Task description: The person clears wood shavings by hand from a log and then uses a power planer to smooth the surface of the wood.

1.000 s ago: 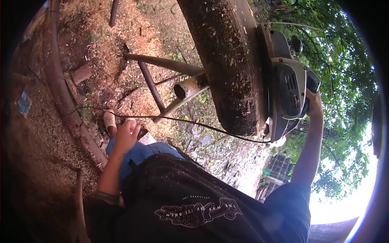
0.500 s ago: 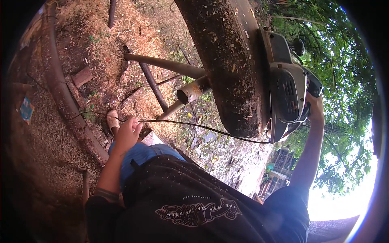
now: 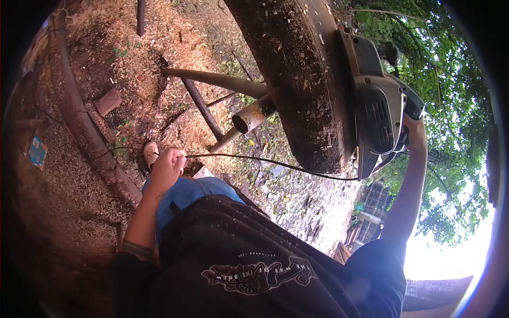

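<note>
A grey and black electric hand planer (image 3: pixel 396 114) rests against the side of a thick, dark curved timber (image 3: pixel 299 85) dotted with wood shavings. My right hand (image 3: pixel 415 131) is wrapped round its rear handle, arm stretched out at the right. A thin black power cord (image 3: pixel 254 158) runs from the planer's near end across to my left hand (image 3: pixel 168 165). The fingers of that hand pinch the cord in front of my blue shorts. The planer's sole is hidden where it faces the timber.
Metal pipe legs (image 3: pixel 249 117) stand under the timber. A curved beam (image 3: pixel 79 122) and a small wood block (image 3: pixel 108 102) lie among shavings at left, near a blue packet (image 3: pixel 37 152). Leafy trees (image 3: pixel 456 100) fill the right. My foot (image 3: pixel 151 152) shows beside the cord.
The view has shifted slightly, so timber and planer sit a little higher and farther right. Both hands keep their hold; the planer looks to be in about the same place on the timber.
</note>
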The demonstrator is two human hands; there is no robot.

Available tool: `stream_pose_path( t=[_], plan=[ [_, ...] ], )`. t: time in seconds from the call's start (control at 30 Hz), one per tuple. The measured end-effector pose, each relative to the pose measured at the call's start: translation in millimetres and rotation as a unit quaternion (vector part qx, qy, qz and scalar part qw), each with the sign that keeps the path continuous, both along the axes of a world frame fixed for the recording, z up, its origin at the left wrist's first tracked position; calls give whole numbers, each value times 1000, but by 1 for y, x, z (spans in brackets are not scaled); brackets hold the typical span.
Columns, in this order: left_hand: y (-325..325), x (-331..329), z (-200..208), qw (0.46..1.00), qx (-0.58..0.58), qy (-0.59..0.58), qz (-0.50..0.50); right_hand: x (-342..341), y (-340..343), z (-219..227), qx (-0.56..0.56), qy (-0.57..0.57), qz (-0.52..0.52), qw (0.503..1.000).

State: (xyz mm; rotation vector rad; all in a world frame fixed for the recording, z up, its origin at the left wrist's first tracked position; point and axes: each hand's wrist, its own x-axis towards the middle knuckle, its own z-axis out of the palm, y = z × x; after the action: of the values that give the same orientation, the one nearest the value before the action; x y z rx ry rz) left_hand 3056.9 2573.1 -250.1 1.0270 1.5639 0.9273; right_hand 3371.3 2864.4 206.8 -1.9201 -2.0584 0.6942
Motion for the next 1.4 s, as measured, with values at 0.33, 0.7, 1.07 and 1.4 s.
stream_pose_path(
  t=[0.33, 0.7, 1.07, 1.4],
  plan=[
    [94, -19, 147, 978, 189, -86, -2, -21, -17, -5, 62, 45, 21, 997],
    [365, 65, 363, 844, 457, -62, -273, -41, -43, -3, 161, 5, 83, 983],
    [367, 91, 353, 878, 459, -8, -134, -31, -43, -11, 216, 2, 98, 971],
    [394, 72, 344, 913, 396, 55, -82, 5, -51, -20, 134, 50, 141, 980]
  ],
)
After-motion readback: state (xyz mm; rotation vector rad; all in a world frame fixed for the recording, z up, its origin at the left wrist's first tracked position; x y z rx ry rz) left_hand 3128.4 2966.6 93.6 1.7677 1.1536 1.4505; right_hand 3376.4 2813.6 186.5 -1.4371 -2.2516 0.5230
